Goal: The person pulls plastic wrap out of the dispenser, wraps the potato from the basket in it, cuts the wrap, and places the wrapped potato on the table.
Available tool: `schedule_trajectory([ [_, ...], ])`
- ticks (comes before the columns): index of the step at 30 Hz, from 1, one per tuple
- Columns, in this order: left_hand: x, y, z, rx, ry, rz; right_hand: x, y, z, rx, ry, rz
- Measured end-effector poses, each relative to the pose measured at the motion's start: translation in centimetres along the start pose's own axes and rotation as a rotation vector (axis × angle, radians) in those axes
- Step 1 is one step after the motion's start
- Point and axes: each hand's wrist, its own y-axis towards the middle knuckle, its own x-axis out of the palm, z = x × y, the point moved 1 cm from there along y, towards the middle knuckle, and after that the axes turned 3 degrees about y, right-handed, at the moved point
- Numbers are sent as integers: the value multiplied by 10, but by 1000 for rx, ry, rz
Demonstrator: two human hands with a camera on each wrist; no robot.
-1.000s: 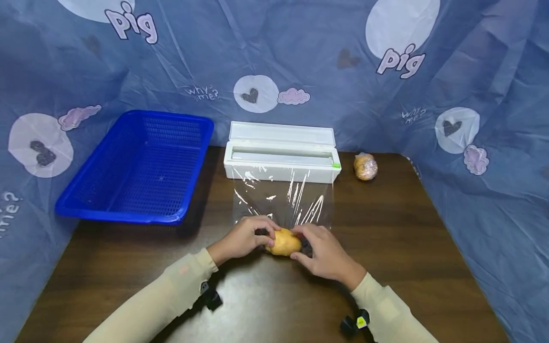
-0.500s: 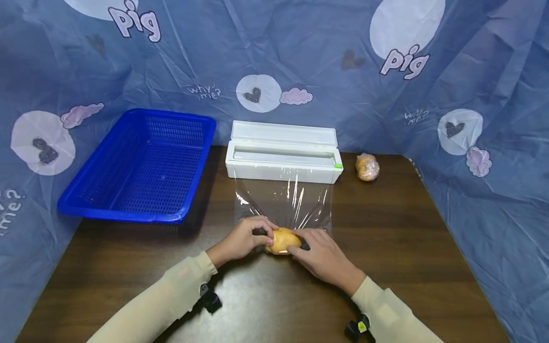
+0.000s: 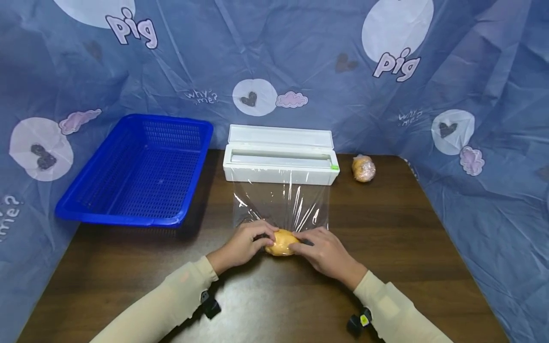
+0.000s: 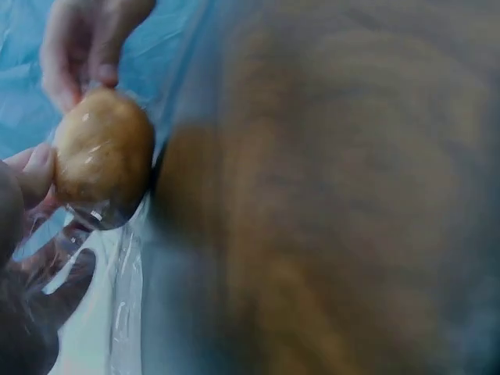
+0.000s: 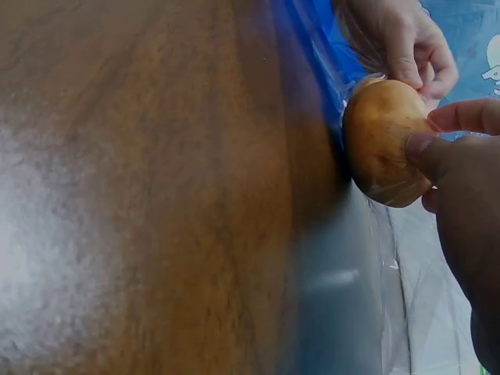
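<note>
A yellow-brown potato (image 3: 281, 243) sits at the front end of a sheet of clear plastic wrap (image 3: 280, 202), between both hands. My left hand (image 3: 246, 244) pinches its left end with thumb and fingers. On the right end, my right hand (image 3: 326, 250) grips it, the thumb (image 5: 426, 148) pressed on its near side. Film glints over the skin of the potato (image 4: 105, 156) in the left wrist view, and loose film hangs by the left fingers. The wrap runs back to a white dispenser box (image 3: 280, 164) whose lid stands up.
A blue plastic basket (image 3: 124, 220) stands at the left of the brown wooden table (image 3: 386, 228). A second potato, wrapped in film (image 3: 363, 169), lies right of the dispenser. A blue printed cloth (image 3: 274, 57) hangs behind and at both sides.
My right thumb has moved up from beside the potato onto its front side, and the right fingers have drawn closer round its end. My left hand has stayed at the left end.
</note>
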Motion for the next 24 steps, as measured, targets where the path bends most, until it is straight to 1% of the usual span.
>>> schedule_trajectory([
  [3, 1, -1, 4, 177, 185, 7, 0, 0, 2, 7, 24, 11],
  [4, 1, -2, 5, 224, 237, 11, 0, 1, 3, 9, 31, 14],
  [6, 1, -2, 6, 295, 308, 20, 0, 1, 4, 12, 40, 18],
  [8, 0, -3, 6, 326, 353, 25, 1, 0, 5, 18, 55, 20],
  [10, -2, -4, 7, 341, 366, 22, 2, 0, 5, 25, 70, 26],
  [16, -6, -5, 6, 339, 353, -13, 3, -1, 9, 60, 112, 25],
  [20, -7, -6, 5, 298, 350, -41, 4, 1, 12, 74, 140, 29],
  [24, -9, -5, 7, 245, 415, -78, 4, 3, 14, 97, 176, 36],
])
